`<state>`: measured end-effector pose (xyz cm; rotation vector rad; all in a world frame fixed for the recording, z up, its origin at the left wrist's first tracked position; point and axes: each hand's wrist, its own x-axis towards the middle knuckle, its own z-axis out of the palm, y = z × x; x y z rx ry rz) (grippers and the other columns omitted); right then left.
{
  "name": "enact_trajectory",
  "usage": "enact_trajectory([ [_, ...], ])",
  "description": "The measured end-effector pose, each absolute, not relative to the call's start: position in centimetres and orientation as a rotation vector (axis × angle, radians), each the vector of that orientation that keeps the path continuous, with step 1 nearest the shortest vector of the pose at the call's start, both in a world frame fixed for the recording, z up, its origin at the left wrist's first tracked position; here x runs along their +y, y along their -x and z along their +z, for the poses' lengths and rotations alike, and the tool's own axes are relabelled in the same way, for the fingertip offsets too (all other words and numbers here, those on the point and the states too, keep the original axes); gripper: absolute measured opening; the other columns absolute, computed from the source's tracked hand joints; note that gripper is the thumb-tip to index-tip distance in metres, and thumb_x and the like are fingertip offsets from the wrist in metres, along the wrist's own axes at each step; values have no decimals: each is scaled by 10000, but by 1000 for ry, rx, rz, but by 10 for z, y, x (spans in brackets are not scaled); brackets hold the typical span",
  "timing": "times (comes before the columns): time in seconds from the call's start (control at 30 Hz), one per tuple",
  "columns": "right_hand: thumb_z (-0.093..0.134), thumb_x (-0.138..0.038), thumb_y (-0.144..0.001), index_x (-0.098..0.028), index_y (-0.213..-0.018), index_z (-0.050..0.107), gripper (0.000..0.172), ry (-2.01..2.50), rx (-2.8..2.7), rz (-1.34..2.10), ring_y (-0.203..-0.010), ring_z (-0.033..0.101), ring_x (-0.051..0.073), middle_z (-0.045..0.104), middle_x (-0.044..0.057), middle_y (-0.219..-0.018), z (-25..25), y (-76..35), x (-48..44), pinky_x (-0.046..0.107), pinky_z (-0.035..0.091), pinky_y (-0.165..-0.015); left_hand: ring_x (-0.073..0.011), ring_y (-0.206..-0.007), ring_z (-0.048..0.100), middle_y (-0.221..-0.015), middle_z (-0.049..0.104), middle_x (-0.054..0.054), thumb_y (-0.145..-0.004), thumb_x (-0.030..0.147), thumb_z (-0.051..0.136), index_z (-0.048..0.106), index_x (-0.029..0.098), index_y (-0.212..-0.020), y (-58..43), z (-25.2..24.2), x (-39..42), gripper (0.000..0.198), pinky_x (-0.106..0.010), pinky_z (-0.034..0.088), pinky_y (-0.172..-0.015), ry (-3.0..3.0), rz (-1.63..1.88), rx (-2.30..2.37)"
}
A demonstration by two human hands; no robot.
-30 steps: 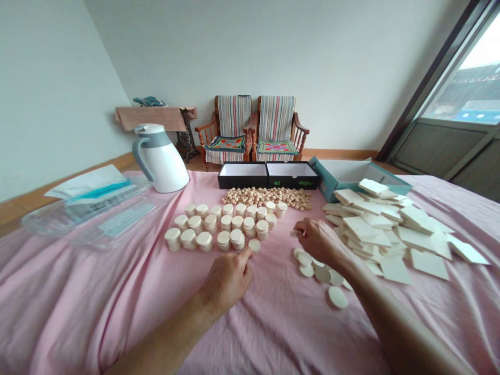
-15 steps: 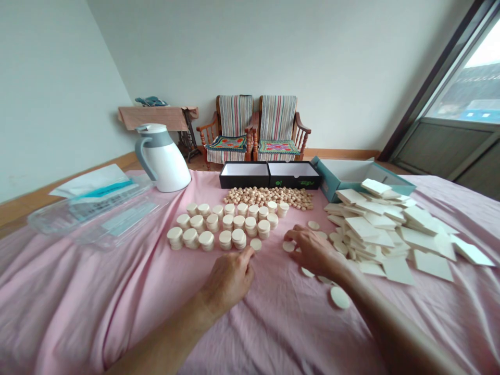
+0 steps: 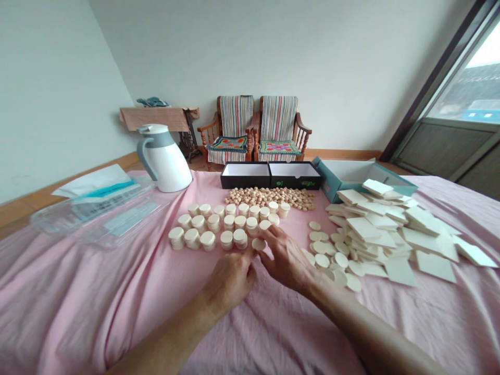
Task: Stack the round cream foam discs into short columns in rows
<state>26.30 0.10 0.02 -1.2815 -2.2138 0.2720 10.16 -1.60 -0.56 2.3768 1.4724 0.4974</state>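
We see the left hand [image 3: 230, 276] loosely curled on the pink cloth [image 3: 269, 333], its fingertips just beside a pale round disc [image 3: 258, 244] that lies between both hands. The right hand [image 3: 287, 255] comes in from the other side, fingers partly spread around that disc; we cannot tell whether either has hold of it. Stacked discs [image 3: 208, 239] stand in rows beyond, and loose discs [image 3: 322, 260] lie beside a heap of square tiles [image 3: 363, 227].

Pink cloth [image 3: 136, 276] carries disc stacks [image 3: 213, 224], beads [image 3: 269, 198], squares [image 3: 363, 227] and a jug [image 3: 171, 165].
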Motion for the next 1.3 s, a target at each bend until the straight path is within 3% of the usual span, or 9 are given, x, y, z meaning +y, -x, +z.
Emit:
enact_trajectory([
  [0.1, 478, -123, -806, -179, -1017, 527, 223, 1291, -2190, 253, -915, 520, 174, 542, 72, -987, -1, -261, 2, 276, 420, -787, -197, -849, 664, -885, 700, -53, -778, 78, 474, 595, 205, -1079, -101, -5, -16, 348, -276, 491, -774, -2372, 506, 1468],
  [0.37, 459, -175, -832, -175, -899, 596, 152, 1585, -2186, 244, -710, 556, 128, 604, 36, -830, 19, -309, 15, 235, 378, -655, -181, -813, 660, -831, 698, -39, -789, 98, 466, 613, 206, -1057, -101, -5, -17, 324, -251, 482, -741, -2368, 451, 1494],
  [0.5, 570, -210, -741, -179, -881, 605, 147, 1794, -2419, 258, -766, 571, 164, 628, 48, -851, 27, -332, 13, 247, 350, -625, -175, -795, 665, -843, 704, -39, -792, 98, 458, 604, 210, -1071, -101, -9, -15, 334, -244, 477, -713, -2398, 424, 1517],
  [0.7, 515, -209, -773, -154, -860, 593, 129, 1871, -2647, 154, -826, 585, 206, 626, 108, -912, 29, -332, 2, 270, 340, -614, -180, -825, 670, -879, 708, -41, -795, 101, 443, 594, 215, -1075, -100, -13, -13, 337, -255, 477, -734, -2449, 424, 1520],
  [0.97, 455, -58, -731, -152, -805, 589, 180, 1732, -2402, 204, -736, 558, 137, 616, 65, -818, 9, -313, 15, 234, 330, -635, -179, -791, 669, -844, 704, -36, -799, 100, 442, 589, 218, -1073, -100, -12, -14, 332, -247, 470, -699, -2450, 414, 1524],
  [1.13, 451, -139, -798, -170, -800, 588, 140, 1734, -2310, 243, -688, 544, 122, 617, 38, -792, 18, -326, 19, 230, 333, -634, -182, -763, 669, -820, 700, -32, -804, 108, 435, 581, 216, -1077, -100, -9, -15, 328, -251, 468, -680, -2455, 394, 1524],
  [1.23, 533, -188, -760, -180, -816, 596, 85, 1787, -2441, 314, -714, 557, 144, 627, 37, -798, 24, -340, 15, 239, 326, -615, -174, -768, 665, -823, 696, -30, -804, 107, 438, 583, 215, -1076, -100, -9, -15, 327, -245, 471, -693, -2448, 405, 1524],
  [1.3, 580, -194, -716, -177, -855, 594, 141, 1799, -2534, 321, -768, 567, 168, 629, 52, -845, 24, -343, 12, 246, 322, -612, -173, -795, 662, -843, 696, -33, -799, 103, 449, 586, 215, -1077, -100, -10, -15, 330, -243, 473, -715, -2444, 430, 1516],
])
